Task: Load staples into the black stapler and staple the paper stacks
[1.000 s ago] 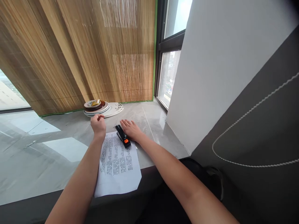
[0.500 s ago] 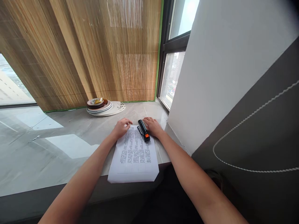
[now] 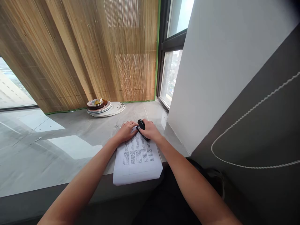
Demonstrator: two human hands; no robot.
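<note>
Printed paper lies on the grey stone ledge, its near end hanging over the front edge; whether it is one sheet or a stack I cannot tell. My left hand grips its far left corner between thumb and fingers. Over the far part of the paper, my right hand is closed around a black stapler. The stapler's jaw end points toward my left fingertips at the paper's corner. Part of the stapler's body is hidden under my right hand.
Stacked plates stand at the back of the ledge, before a bamboo blind. A white wall rises close on the right, beside a dark-framed window. A beaded cord hangs further right.
My right hand has taken hold of the stapler and turned it toward the paper's corner. My left hand has moved right and closed on that corner. The paper has shifted slightly right.
</note>
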